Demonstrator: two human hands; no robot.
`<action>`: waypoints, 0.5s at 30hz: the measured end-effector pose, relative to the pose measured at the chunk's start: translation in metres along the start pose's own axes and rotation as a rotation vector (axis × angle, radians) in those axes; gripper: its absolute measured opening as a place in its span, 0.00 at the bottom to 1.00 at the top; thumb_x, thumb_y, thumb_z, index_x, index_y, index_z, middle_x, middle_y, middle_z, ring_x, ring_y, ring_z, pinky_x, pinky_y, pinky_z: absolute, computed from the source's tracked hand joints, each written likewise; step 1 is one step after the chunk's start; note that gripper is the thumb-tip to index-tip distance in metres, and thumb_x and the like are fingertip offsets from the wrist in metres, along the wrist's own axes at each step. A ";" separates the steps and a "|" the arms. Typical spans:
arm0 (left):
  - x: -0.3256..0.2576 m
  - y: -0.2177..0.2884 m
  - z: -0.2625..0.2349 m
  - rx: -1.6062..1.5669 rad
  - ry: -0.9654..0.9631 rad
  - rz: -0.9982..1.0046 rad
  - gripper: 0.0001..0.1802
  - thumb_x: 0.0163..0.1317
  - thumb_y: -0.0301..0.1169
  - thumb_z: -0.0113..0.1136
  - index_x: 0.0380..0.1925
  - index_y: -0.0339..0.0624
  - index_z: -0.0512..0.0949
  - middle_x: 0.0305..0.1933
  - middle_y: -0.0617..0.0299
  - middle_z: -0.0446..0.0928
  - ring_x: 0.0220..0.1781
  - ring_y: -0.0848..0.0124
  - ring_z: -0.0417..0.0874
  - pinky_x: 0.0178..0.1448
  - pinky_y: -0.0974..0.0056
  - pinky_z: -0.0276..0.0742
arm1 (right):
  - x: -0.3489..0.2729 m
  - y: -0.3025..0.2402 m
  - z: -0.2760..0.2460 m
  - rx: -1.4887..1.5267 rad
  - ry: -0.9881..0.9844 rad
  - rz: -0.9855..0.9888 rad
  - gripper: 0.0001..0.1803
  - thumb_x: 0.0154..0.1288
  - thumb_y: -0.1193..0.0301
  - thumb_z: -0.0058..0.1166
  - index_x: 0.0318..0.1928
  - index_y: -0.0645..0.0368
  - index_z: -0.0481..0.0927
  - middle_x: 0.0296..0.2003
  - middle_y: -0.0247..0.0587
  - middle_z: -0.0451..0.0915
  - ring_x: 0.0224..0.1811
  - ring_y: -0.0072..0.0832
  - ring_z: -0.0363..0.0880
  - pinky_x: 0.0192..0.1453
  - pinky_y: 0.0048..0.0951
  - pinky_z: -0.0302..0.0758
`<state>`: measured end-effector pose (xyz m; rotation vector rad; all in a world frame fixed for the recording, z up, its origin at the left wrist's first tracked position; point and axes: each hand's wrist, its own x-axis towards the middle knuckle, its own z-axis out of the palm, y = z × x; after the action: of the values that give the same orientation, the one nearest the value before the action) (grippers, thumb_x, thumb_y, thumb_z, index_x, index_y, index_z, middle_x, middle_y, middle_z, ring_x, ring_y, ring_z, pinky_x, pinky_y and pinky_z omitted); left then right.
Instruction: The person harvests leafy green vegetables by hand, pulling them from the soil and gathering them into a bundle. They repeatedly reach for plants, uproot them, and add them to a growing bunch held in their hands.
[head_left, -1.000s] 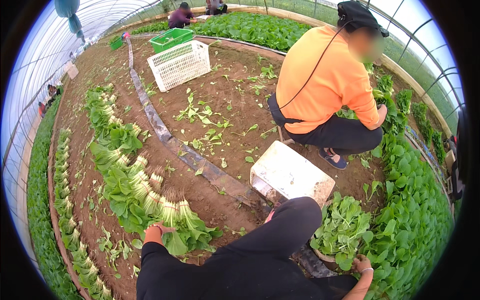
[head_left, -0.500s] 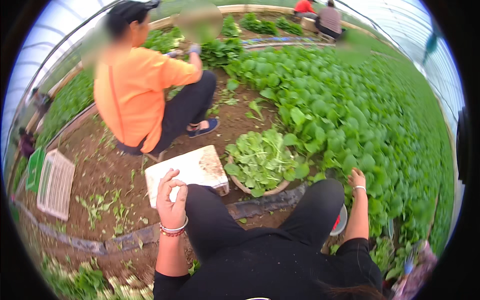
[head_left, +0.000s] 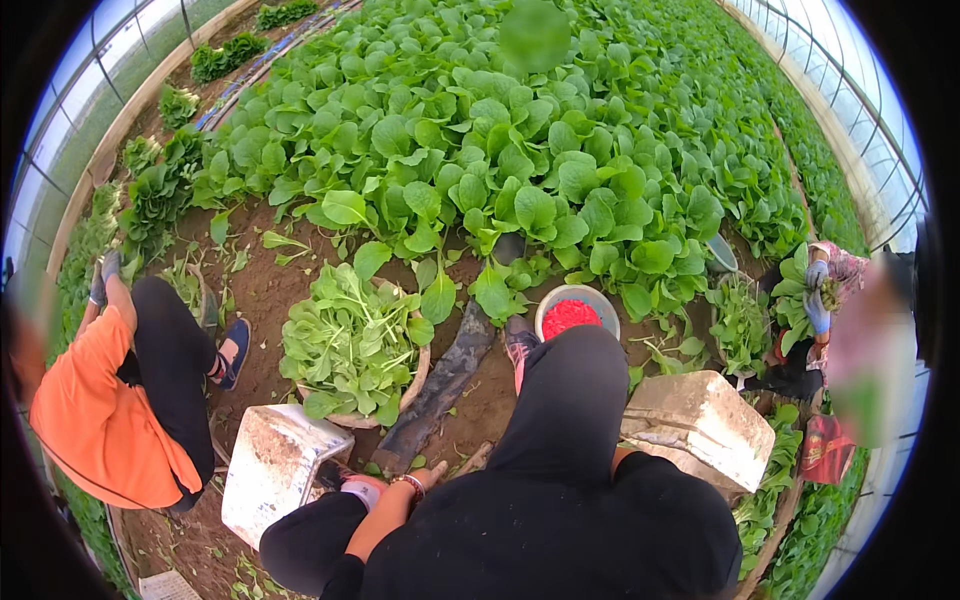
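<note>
My left hand (head_left: pixel 428 476) is low, just beside my pink-socked left foot, with a bracelet at the wrist. Its fingers seem loosely apart, and nothing shows in them. My right hand is hidden; only a bit of that arm shows behind my raised right knee. Ahead and to the left stands a round basket (head_left: pixel 418 375) heaped with picked leafy greens (head_left: pixel 350 335). Past my right knee is a grey bucket (head_left: pixel 608 302) with bright red pieces (head_left: pixel 570 316) in it. A dirty white foam box (head_left: pixel 275 460) lies by my left leg.
Dense leafy plants (head_left: pixel 520 150) fill the bed ahead. A dark strip (head_left: pixel 440 385) crosses the soil near my feet. Another white box (head_left: pixel 715 425) stands at my right. An orange-shirted co-worker (head_left: pixel 110 410) crouches left; a gloved co-worker (head_left: pixel 842 270) at right holds greens.
My view has swung to the right. My left hand, raised above the foam box with curled fingers, has dropped beside my foot. My right hand, formerly beside the plants, is out of sight.
</note>
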<state>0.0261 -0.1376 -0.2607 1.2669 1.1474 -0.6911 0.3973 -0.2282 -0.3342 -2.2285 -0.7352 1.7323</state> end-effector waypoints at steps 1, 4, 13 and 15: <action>0.008 -0.004 0.001 -0.078 -0.069 -0.054 0.45 0.57 0.67 0.26 0.40 0.37 0.79 0.45 0.46 0.76 0.50 0.56 0.75 0.58 0.59 0.64 | 0.002 -0.005 0.004 0.017 -0.007 0.005 0.14 0.62 0.61 0.45 0.42 0.55 0.77 0.35 0.38 0.80 0.35 0.30 0.78 0.43 0.36 0.73; 0.009 0.017 0.000 -0.066 -0.207 -0.127 0.46 0.56 0.68 0.27 0.39 0.35 0.79 0.42 0.48 0.77 0.46 0.57 0.76 0.55 0.59 0.66 | 0.003 -0.009 0.012 0.086 -0.005 0.018 0.15 0.62 0.61 0.44 0.42 0.55 0.77 0.35 0.38 0.80 0.35 0.30 0.78 0.43 0.36 0.73; -0.007 0.077 -0.038 -0.662 -0.574 -0.221 0.42 0.58 0.65 0.34 0.43 0.32 0.74 0.44 0.51 0.76 0.46 0.63 0.76 0.53 0.64 0.69 | 0.008 -0.040 0.019 0.157 -0.090 0.203 0.15 0.63 0.60 0.43 0.43 0.54 0.77 0.35 0.38 0.80 0.36 0.30 0.78 0.43 0.36 0.73; 0.004 0.078 -0.042 -0.735 -0.636 -0.205 0.42 0.59 0.64 0.34 0.45 0.32 0.73 0.45 0.51 0.75 0.48 0.64 0.75 0.54 0.64 0.68 | 0.009 -0.050 0.013 0.152 -0.115 0.253 0.16 0.63 0.60 0.43 0.43 0.54 0.77 0.36 0.38 0.80 0.36 0.30 0.78 0.44 0.36 0.73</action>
<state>0.0862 -0.0796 -0.2326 0.2711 0.8664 -0.6627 0.3739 -0.1834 -0.3220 -2.2109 -0.3389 1.9721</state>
